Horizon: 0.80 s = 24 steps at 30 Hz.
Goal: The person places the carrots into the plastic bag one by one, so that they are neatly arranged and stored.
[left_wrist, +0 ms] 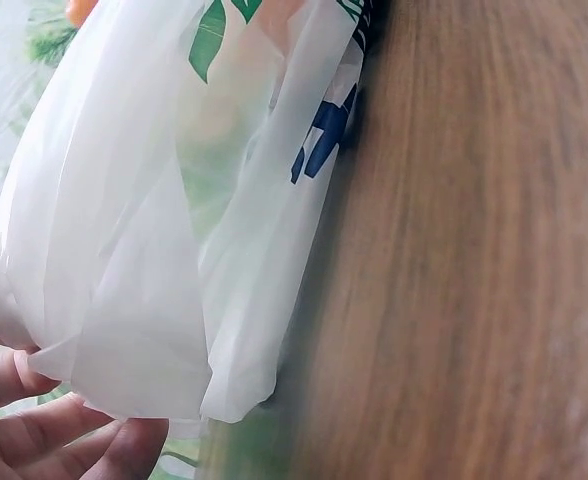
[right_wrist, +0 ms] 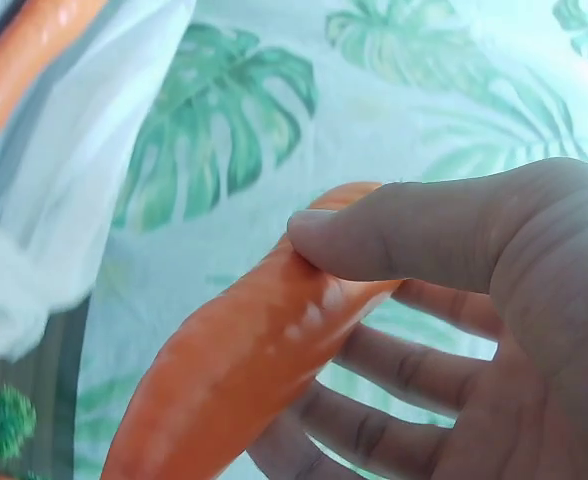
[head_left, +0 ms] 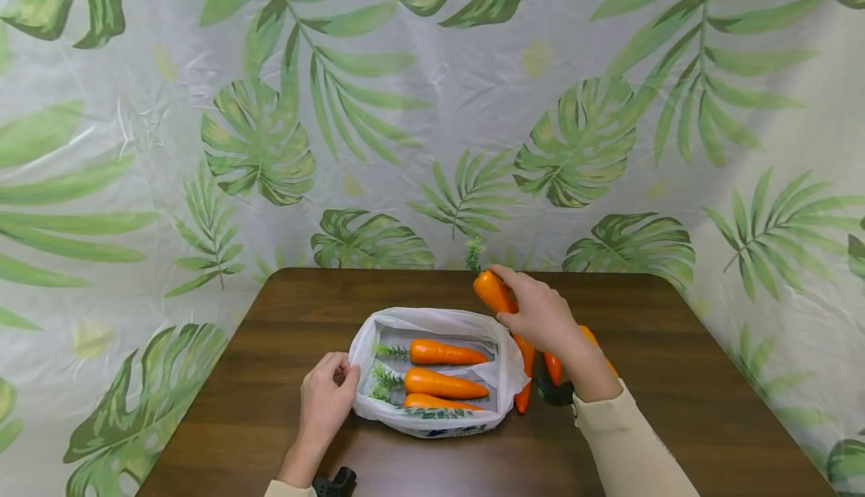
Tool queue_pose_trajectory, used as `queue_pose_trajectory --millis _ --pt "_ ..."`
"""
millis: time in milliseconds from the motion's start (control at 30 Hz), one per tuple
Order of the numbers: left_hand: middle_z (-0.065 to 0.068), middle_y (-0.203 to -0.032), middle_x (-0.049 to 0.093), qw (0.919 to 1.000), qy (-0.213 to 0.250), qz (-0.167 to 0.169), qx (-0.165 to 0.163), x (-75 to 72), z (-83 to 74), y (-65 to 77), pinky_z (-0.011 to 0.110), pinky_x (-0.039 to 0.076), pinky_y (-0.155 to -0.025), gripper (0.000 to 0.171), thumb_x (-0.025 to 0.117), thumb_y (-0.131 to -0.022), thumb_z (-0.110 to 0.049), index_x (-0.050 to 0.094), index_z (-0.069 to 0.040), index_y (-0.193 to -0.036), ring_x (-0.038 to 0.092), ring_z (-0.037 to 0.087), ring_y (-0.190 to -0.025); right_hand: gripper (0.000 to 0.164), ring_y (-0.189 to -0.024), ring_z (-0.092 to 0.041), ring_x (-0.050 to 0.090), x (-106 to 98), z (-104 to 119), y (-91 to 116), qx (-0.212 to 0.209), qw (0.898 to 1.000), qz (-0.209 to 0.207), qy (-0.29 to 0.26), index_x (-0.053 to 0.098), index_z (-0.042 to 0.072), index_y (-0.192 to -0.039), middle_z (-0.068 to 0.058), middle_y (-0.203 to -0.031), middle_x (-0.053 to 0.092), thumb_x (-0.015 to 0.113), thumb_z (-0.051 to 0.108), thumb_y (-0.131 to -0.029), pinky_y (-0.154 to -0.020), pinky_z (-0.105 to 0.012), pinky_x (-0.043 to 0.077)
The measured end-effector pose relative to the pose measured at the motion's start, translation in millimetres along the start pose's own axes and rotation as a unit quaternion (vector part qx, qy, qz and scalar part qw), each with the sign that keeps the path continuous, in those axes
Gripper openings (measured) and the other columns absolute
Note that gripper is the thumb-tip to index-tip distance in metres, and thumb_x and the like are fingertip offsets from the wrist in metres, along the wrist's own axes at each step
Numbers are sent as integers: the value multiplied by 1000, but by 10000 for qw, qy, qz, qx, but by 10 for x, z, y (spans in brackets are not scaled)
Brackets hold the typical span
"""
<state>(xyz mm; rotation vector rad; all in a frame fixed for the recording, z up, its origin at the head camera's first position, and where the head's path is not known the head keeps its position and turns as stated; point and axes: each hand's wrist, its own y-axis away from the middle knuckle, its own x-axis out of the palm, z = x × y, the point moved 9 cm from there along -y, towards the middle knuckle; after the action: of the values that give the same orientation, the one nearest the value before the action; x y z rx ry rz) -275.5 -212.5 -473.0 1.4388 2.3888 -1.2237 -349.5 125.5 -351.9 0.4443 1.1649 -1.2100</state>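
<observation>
A white plastic bag (head_left: pixel 473 320) with an open mouth sits on the table, and several orange carrots (head_left: pixel 446 383) with feathery green tops lie inside it. At the bag's left side my left hand (head_left: pixel 327 399) pinches the rim between thumb and fingers. In the left wrist view, fingers (left_wrist: pixel 44 435) hold the edge of the thin plastic. Beyond the bag's right back corner, my right hand (head_left: pixel 544 317) grips another carrot (head_left: pixel 493 291) near its thick end, raised and tilted, its green top pointing up. The right wrist view shows the thumb (right_wrist: pixel 349 240) across this carrot.
More carrots (head_left: pixel 553 368) lie on the table right of the bag, partly hidden beneath my right forearm. The dark wooden table (head_left: pixel 250 392) ends at a leaf-patterned curtain (head_left: pixel 466 121) behind it.
</observation>
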Motion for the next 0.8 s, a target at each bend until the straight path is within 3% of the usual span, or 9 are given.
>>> queue_pose_trajectory --millis 200,400,600,800 --pt "-5 -86 67 10000 -42 -12 17 3 3 -1 30 49 -65 33 76 -80 -1 52 -20 -68 64 13 -78 80 -97 -24 63 234 229 -66 -318 9992 227 107 43 23 -152 -5 -123 63 81 10 -83 -77 -44 53" --pt "-6 -87 68 10000 8 18 -57 5 16 -5 29 50 -65 33 77 -81 -3 52 -20 -68 64 13 -80 82 -89 -17 61 502 404 -97 -656 9968 408 179 45 28 -150 0 -117 63 84 7 -80 -67 -35 50" --pt "-5 -89 69 9999 -28 69 -147 7 20 -1 30 51 -66 32 76 -82 -5 52 -20 -68 64 13 -80 79 -76 -14 55 780 556 -77 -1052 9914 728 271 47 25 -148 1 -110 62 81 3 -80 -57 -30 45" --pt "-6 -89 69 9999 -14 68 -136 8 20 -3 31 50 -66 33 77 -82 -5 52 -21 -68 64 12 -80 76 -82 -15 56 1009 618 -52 -1244 9851 1056 542 47 27 -149 0 -119 62 78 6 -83 -59 -29 46"
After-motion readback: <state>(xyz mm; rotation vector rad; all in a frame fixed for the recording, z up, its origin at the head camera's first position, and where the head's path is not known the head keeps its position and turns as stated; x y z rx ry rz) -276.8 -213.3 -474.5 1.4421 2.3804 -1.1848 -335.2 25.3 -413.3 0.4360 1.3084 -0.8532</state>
